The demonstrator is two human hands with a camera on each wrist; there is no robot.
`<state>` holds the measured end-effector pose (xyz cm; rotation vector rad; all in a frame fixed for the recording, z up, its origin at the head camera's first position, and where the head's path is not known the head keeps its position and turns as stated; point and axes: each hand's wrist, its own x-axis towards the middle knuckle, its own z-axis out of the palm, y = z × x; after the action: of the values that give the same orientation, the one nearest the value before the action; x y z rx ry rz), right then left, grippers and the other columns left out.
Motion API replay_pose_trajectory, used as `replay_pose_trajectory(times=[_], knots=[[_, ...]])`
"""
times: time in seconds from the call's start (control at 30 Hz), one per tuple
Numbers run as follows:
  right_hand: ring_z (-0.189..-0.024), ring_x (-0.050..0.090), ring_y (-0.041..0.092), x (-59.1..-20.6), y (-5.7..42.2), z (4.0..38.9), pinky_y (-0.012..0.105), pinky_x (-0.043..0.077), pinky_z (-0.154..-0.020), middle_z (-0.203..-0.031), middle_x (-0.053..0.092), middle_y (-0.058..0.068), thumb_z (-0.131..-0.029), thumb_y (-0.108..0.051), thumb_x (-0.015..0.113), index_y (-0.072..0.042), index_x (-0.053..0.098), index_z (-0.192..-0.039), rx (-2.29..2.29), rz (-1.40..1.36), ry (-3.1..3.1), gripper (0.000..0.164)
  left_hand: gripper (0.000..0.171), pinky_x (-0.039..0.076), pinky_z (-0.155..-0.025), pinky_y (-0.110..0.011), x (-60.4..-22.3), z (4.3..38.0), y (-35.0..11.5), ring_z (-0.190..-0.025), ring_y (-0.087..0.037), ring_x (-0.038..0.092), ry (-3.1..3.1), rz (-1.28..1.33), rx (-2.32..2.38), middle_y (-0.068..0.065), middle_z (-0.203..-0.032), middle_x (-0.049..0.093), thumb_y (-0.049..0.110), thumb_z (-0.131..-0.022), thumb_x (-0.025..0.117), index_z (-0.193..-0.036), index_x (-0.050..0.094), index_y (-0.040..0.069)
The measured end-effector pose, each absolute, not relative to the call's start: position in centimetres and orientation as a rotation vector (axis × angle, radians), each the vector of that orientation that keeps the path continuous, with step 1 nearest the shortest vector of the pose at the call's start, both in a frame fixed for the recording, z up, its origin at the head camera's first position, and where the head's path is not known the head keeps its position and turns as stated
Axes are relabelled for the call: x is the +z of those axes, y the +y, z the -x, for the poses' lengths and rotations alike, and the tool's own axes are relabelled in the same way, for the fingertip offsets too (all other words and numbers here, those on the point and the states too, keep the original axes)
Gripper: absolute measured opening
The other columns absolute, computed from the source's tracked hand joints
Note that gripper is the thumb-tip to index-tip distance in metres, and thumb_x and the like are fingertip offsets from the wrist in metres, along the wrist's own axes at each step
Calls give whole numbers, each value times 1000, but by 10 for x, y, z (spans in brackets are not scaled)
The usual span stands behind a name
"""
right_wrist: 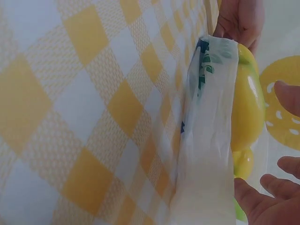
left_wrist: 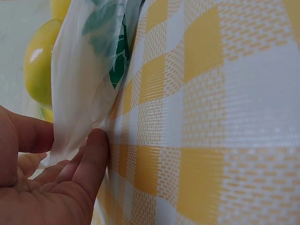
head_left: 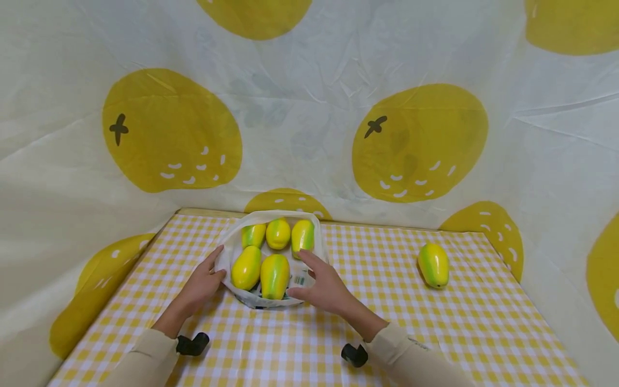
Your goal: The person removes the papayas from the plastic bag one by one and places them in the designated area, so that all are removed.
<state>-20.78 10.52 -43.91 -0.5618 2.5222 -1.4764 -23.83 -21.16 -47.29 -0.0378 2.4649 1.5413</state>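
A white plastic bag [head_left: 300, 278] with its mouth rolled wide lies on the table and holds several glossy yellow-green papayas [head_left: 274, 277]. At its left rim my left hand [head_left: 203, 282] pinches the plastic; in the left wrist view the bag's wall [left_wrist: 79, 93] runs between thumb and fingers. My right hand [head_left: 326, 285] is over the right side of the bag, fingers spread apart, fingertips close to the right-hand papaya [head_left: 302, 236]. In the right wrist view, loosely spread fingers [right_wrist: 281, 185] stand at the bag's edge, with nothing gripped between them.
One more papaya [head_left: 433, 265] lies by itself on the right of the table. A yellow-and-white checked cloth [head_left: 387, 301] covers the table. Behind it hangs a pale curtain [head_left: 300, 134] printed with big yellow fruits, and it also closes off both sides.
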Motion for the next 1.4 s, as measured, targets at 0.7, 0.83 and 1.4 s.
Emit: replay_pose_trajectory(times=[0.7, 0.83, 1.4], knots=[[-160, 29, 33, -464, 62, 214, 58, 31, -125, -172, 30, 12, -89, -49, 79, -13, 33, -164, -1347, 539, 2649, 96, 73, 30, -123, -61, -473, 234, -211, -160, -45, 17, 2459, 34, 1540, -21, -176, 5, 11, -108, 42, -170, 3, 19], [-160, 29, 31, -468, 54, 218, 57, 32, -124, -171, 32, 8, -88, -50, 78, -14, 32, -164, -1359, 506, 2674, 96, 73, 33, -122, -61, -473, 235, -211, -160, -44, 18, 2456, 25, 1548, -21, -176, 5, 11, -108, 42, -170, 3, 20], [-147, 47, 30, -471, 37, 217, 55, 42, -116, -164, 45, 7, -84, -32, 79, -12, 43, -158, -1436, 452, 2752, 85, 73, 26, -125, -61, -470, 235, -210, -161, -43, 15, 2460, 42, 1547, -19, -176, 5, 8, -107, 42, -170, 5, 18]])
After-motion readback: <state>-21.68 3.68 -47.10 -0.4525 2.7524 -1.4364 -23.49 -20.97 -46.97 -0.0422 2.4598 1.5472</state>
